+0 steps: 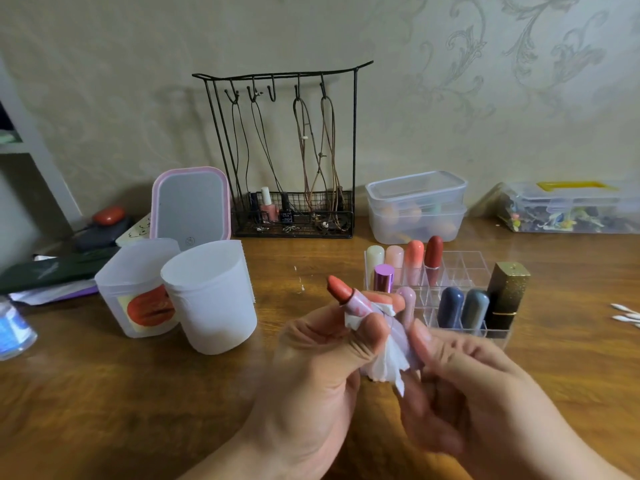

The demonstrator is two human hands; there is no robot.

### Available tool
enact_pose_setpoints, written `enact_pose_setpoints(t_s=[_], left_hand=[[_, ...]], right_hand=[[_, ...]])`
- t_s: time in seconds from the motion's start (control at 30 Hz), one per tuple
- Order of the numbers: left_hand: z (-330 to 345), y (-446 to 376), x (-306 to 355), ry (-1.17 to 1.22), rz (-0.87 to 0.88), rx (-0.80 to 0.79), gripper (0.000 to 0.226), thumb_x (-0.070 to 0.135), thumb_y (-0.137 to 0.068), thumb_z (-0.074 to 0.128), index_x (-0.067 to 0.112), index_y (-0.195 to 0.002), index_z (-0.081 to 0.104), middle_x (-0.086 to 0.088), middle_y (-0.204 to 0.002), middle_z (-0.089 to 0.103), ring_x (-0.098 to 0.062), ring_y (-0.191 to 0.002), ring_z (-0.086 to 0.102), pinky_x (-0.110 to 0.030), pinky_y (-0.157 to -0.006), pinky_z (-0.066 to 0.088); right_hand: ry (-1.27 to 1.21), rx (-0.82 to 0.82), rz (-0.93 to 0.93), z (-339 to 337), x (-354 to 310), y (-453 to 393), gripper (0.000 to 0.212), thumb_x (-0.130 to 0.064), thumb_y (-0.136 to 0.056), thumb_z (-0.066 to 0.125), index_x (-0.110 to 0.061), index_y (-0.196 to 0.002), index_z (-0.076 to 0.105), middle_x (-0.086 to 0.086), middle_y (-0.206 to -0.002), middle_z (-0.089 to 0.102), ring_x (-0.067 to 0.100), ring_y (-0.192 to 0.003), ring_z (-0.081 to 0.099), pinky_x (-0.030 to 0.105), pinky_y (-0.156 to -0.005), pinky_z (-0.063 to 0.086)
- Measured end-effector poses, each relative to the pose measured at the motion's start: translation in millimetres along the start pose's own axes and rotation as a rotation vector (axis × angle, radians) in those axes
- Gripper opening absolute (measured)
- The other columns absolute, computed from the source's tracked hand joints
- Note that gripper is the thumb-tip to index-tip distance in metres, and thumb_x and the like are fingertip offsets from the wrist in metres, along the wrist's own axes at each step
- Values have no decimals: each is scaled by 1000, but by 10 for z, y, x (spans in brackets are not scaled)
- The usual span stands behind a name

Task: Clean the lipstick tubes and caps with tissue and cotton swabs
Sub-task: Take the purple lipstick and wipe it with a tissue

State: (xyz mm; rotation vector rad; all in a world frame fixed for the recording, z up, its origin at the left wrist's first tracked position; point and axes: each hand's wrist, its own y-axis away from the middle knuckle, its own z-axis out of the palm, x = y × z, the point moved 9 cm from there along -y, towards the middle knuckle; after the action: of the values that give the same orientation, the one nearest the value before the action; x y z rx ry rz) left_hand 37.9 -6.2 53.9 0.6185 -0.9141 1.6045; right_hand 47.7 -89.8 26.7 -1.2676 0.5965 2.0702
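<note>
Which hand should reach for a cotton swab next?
The right hand, probably. The cotton swabs lie at the table's right edge, on its side, and it only pinches the tissue. The left hand grips the open lipstick and would have to cross over.

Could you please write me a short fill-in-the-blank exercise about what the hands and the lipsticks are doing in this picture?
1. The left hand holds an uncapped lipstick wrapped in white ____.
2. The clear organizer stands on the ____ side of the hands.
3. The gold glitter lipstick stands at the organizer's ____ end.
4. The cotton swabs lie on the ____ near the right edge.

Missing words: tissue; far; right; table
</note>
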Motion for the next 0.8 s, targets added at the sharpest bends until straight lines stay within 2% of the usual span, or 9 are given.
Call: enact_pose_setpoints(t_s=[0.1,0.2,0.33,0.4,0.47,0.57,0.63,0.7,0.8], left_hand=[[38,10,-11,-38,-18,-33,45,32,-52,92,6,-84,75,-13,-89,73,-27,-59,67,-32,-58,56],[31,8,3,7,-3,-31,38,27,-54,91,6,-83,76,-12,-87,74,-22,-78,72,-26,-70,56],[40,14,-9,19,-20,-22,41,32,-50,92,8,-81,78,-10,-89,75,-20,-87,71,-26,-76,55],[41,15,-26,35,-36,-20,41,33,-50,93,8,-79,77,-9,-89,74,-20,-87,71,-27,-76,55],[70,29,-31,55,-51,-50,40,32,-50,93,9,-79,76,-9,-88,73,-21,-84,70,-28,-72,56],[71,41,-47,17,-62,-57,41,32,-49,93,10,-80,76,-10,-85,73,-25,-66,69,-32,-57,57],[56,25,-32,-3,-28,-41,39,32,-52,92,10,-80,76,-9,-85,74,-24,-74,70,-33,-65,58],[45,2,-20,13,-8,-29,37,31,-54,91,9,-81,77,-10,-86,74,-22,-85,71,-32,-75,56],[19,-3,-30,71,-36,-8,44,29,-46,94,4,-79,76,-13,-86,74,-23,-83,72,-28,-67,56]], right_hand=[[-245,16,198,99,97,66,40,-46,-77,76,-11,-58,66,5,-43,38,10,-26,26,11,-33,23],[249,158,61,-127,-29,81,66,-78,-75,54,-16,-60,66,7,-47,47,18,-36,38,19,-37,26],[719,191,-309,12,-333,160,41,-70,-76,49,-33,-78,66,-6,-50,48,9,-46,45,25,-48,33],[558,174,-175,22,-186,140,35,-68,-75,60,-35,-66,67,-6,-49,39,16,-43,40,25,-46,27],[104,185,115,-21,88,148,37,-54,-55,89,-23,-57,69,4,-50,36,17,-38,33,21,-44,26],[-204,59,185,227,66,125,25,-42,-53,85,-23,-66,75,5,-54,35,12,-32,27,16,-36,27],[12,167,107,16,-2,118,37,-61,-68,77,-27,-55,69,4,-54,40,15,-38,31,19,-43,24],[596,278,-195,-110,-308,150,54,-79,-75,51,-29,-58,62,-5,-52,48,11,-44,40,22,-45,29],[1033,238,-508,43,-457,233,37,-69,-80,50,-37,-88,67,-14,-57,58,1,-47,48,7,-47,32]])
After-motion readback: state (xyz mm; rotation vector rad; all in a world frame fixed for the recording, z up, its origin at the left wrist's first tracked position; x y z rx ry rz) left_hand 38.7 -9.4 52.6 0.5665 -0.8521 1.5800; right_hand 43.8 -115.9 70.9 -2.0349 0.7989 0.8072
